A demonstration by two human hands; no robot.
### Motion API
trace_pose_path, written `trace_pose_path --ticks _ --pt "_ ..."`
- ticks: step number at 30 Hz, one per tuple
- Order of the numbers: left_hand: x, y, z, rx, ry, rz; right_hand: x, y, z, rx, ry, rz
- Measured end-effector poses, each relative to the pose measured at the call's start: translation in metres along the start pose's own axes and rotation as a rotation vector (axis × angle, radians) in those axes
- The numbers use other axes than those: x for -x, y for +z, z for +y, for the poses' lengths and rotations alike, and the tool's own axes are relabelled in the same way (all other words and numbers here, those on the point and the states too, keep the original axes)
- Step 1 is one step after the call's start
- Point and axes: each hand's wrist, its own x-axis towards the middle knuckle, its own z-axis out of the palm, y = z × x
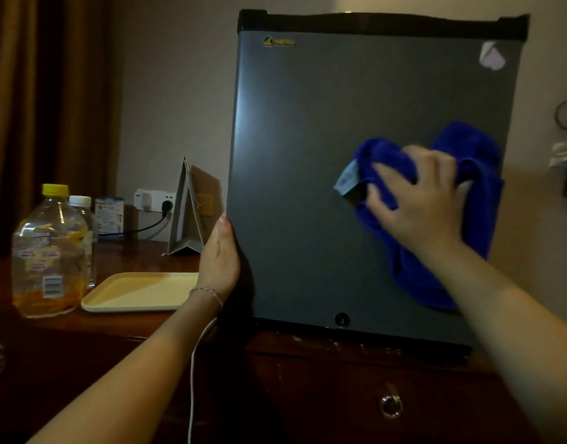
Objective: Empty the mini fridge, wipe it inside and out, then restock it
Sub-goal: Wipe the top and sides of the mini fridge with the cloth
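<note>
Closest to me are the person's two bare forearms, reaching forward over a dark wooden dresser (308,395) with a round metal ring pull (391,405) on its drawer front. A thin white cord (192,379) hangs down past the left wrist, which wears a slim beaded bracelet (207,291).

The left hand (219,254) lies flat along the left edge of the mini fridge (308,187), fingers straight and close together, steadying it. The right hand (416,200) presses a bunched blue cloth (468,219) against the grey door, right of centre, fingers spread and curled into the folds so that they clamp the fabric. A small pale tag (348,179) sticks out of the cloth at its left side; whatever is printed on it is too blurred to read.

The fridge stands upright on the dresser top with its door closed. Near the top left corner of the door sits a yellow brand badge (279,42), its lettering too soft to make out. A peeling whitish sticker (492,56) marks the top right corner, and a small round lock (342,319) sits low at the bottom edge.

Left of the fridge, a cream tray (138,291) lies flat on the wood. Beside it stands a clear plastic bottle (48,251) with a yellow cap and a barcode label, orange remnants at its bottom; a white-capped bottle (83,213) stands just behind it. Further back are a small blue-and-white carton (109,214), a folded tent card (189,213), and a wall socket (155,200) with a black plug. Brown curtains (35,107) hang at the far left.
</note>
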Motion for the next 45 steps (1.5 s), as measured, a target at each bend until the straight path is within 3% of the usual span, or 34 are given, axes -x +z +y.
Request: trace_pose_path --ticks 6,13,20,28,32,40,45 --pt "-0.002 0.001 -0.002 -0.007 0.035 0.010 0.017 -0.017 0.046 0.052 0.267 0.058" --pt "-0.001 0.004 -0.004 0.006 0.008 0.054 0.000 -0.001 0.001 0.142 0.463 0.132" --pt "-0.001 0.002 -0.006 0.022 -0.003 0.021 -0.039 0.022 -0.077 0.114 0.341 0.150" --pt "-0.002 -0.005 -0.008 0.172 -0.129 -0.016 -0.045 0.051 -0.167 0.075 -0.036 0.196" --pt "0.002 -0.005 -0.011 0.182 -0.192 0.019 -0.019 0.050 -0.172 0.087 -0.188 0.127" --pt "0.002 -0.001 -0.010 0.135 -0.150 0.044 0.028 0.038 -0.150 0.006 -0.361 0.065" --pt "0.008 0.002 -0.002 0.053 -0.151 0.031 0.044 0.022 -0.095 -0.028 -0.309 0.064"
